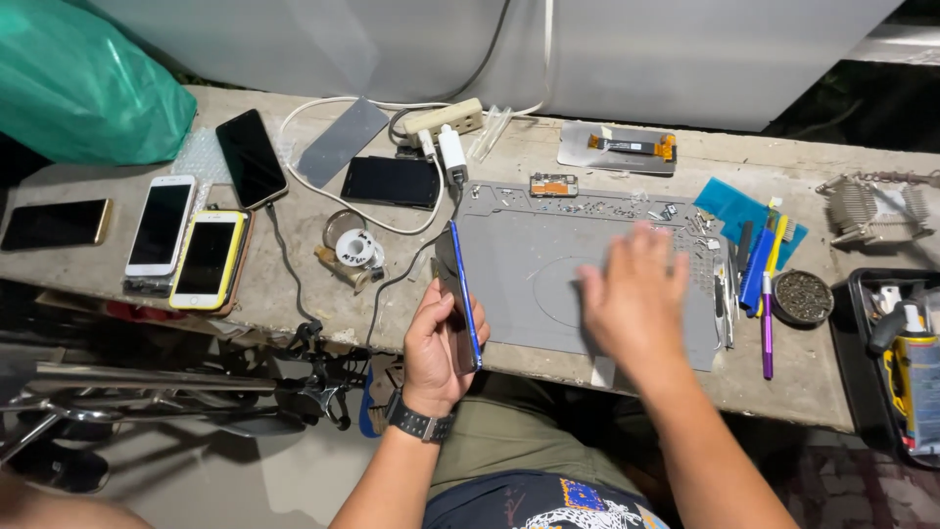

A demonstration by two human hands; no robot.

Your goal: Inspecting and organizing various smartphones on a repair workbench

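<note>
My left hand (438,345) grips a blue-edged smartphone (462,292), held on edge above the bench's front edge, with a cable running from its top toward a white charger (451,154). My right hand (634,299) hovers flat, fingers spread and blurred, over the grey repair mat (534,250); it holds nothing. A black watch sits on my left wrist. Small screws and parts lie along the mat's far edge.
Several phones (204,257) lie at the left, near a green bag (83,83). A power strip (443,120), a solder spool (352,247), a screen panel (618,147), pens and tools (765,269), a round tin (802,295) and a black tray (896,343) crowd the bench.
</note>
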